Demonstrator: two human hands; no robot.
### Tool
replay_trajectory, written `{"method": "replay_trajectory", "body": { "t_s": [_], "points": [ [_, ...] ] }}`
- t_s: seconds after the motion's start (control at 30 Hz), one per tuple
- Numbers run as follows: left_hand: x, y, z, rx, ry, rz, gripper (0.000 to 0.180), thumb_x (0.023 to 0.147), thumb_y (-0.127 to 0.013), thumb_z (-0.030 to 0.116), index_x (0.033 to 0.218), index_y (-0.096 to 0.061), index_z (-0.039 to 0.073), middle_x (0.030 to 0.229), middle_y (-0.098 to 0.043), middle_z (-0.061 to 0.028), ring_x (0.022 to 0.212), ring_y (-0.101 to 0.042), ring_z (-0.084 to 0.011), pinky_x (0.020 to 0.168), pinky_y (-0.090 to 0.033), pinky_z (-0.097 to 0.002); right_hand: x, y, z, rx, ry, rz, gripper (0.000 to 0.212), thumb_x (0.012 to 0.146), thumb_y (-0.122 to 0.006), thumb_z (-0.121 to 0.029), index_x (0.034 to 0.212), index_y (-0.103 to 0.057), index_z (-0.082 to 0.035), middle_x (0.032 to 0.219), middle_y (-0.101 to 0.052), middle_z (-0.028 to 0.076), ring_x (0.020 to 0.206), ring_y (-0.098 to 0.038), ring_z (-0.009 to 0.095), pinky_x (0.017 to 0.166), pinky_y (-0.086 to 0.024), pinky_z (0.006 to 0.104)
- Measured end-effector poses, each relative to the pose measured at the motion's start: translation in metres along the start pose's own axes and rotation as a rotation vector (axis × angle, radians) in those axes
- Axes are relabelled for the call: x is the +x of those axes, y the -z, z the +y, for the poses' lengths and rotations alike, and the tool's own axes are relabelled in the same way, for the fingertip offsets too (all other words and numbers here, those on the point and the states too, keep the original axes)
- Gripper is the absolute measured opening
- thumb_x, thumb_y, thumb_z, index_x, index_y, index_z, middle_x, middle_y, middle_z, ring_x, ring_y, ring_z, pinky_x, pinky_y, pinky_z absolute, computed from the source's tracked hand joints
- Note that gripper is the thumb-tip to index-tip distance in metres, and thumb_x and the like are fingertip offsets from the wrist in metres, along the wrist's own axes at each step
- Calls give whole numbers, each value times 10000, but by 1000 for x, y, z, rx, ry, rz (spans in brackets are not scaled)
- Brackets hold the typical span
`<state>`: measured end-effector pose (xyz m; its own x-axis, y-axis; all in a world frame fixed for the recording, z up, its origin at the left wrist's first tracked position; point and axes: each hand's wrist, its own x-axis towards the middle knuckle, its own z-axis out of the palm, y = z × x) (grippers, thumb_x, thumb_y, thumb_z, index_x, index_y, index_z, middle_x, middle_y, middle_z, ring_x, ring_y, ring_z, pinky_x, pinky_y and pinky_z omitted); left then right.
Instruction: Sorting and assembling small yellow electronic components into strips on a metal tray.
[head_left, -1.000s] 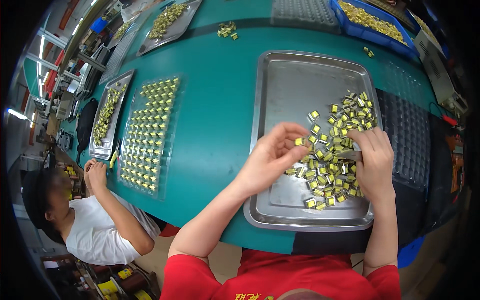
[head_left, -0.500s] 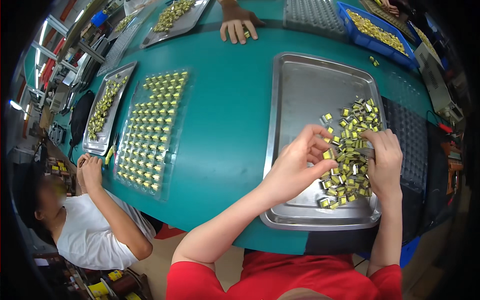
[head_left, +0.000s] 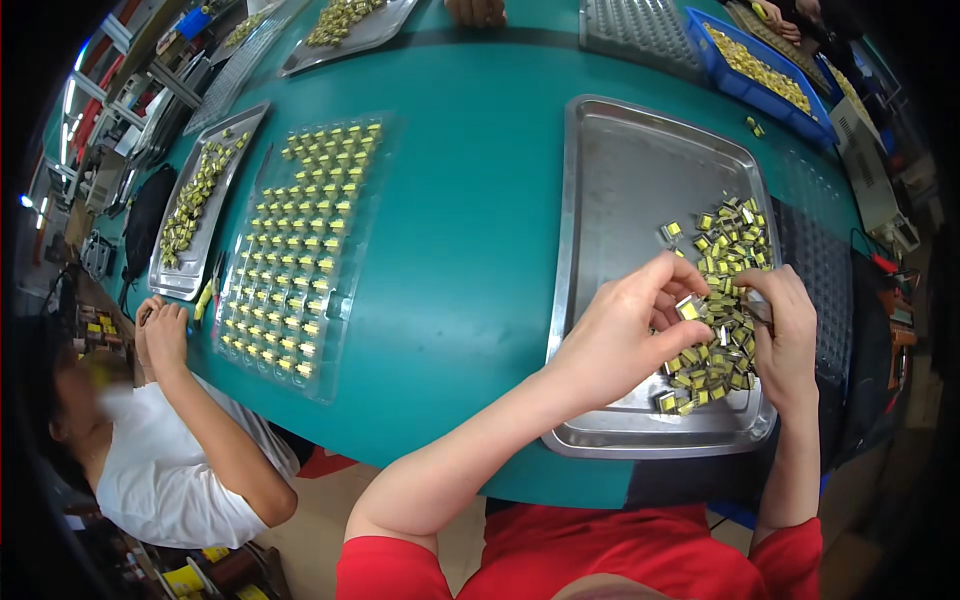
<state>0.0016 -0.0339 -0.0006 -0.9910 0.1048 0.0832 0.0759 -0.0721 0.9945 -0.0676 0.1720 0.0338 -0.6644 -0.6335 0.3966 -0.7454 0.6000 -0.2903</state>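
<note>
Over a metal tray (head_left: 625, 200), my left hand (head_left: 640, 325) pinches a small yellow-taped transformer (head_left: 690, 309) between thumb and fingers. My right hand (head_left: 785, 335) is closed at the right side of the pile, its fingers curled round a thin grey metal piece (head_left: 760, 308) whose kind I cannot make out. Between and beyond both hands lies a heap of similar yellow-and-silver transformers (head_left: 735, 240), partly covered by my fingers. One loose transformer (head_left: 671, 231) sits just left of the heap.
A clear plastic blister tray (head_left: 300, 240) with rows of yellow parts lies to the left. Beyond it are another metal tray (head_left: 205, 195) and a co-worker in a white shirt (head_left: 180, 470). A blue bin (head_left: 765, 75) of parts stands far right, near dark blister trays (head_left: 815, 260).
The view has shifted slightly. Both my hands stay over the heap, the left still pinching a transformer. A co-worker's hand at the far edge has drawn back.
</note>
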Motion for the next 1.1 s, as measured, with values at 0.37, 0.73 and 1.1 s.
{"method": "replay_trajectory", "body": {
  "t_s": [0.37, 0.73, 1.1],
  "points": [
    [0, 2, 5, -198, 73, -49, 321, 909, -660, 1, 1205, -537, 5, 1126, -609, -64, 1010, -616, -99, 887, -524, -263, -7, -18, 13, -18, 98, 111, 446, 577, -473, 142, 973, -615, -7, 807, -561, 162, 765, -518, 378, 689, -415, 458],
    [-7, -4, 15, -86, 137, -70, 284, 855, -735, 18, 1089, -574, 32, 1032, -575, 3, 833, -527, -59, 791, -490, -241, -14, -19, 17, 34, 104, 39, 446, 574, -484, 110, 979, -618, -19, 813, -566, 155, 752, -516, 369, 675, -405, 445],
    [-8, -4, 16, -90, 144, -112, 249, 899, -692, 31, 1113, -564, 31, 1002, -591, -9, 867, -581, -68, 812, -495, -252, -15, -22, 14, 25, 107, 40, 463, 553, -481, 118, 974, -621, -16, 795, -548, 152, 748, -502, 369, 669, -401, 450]
  ]
}}
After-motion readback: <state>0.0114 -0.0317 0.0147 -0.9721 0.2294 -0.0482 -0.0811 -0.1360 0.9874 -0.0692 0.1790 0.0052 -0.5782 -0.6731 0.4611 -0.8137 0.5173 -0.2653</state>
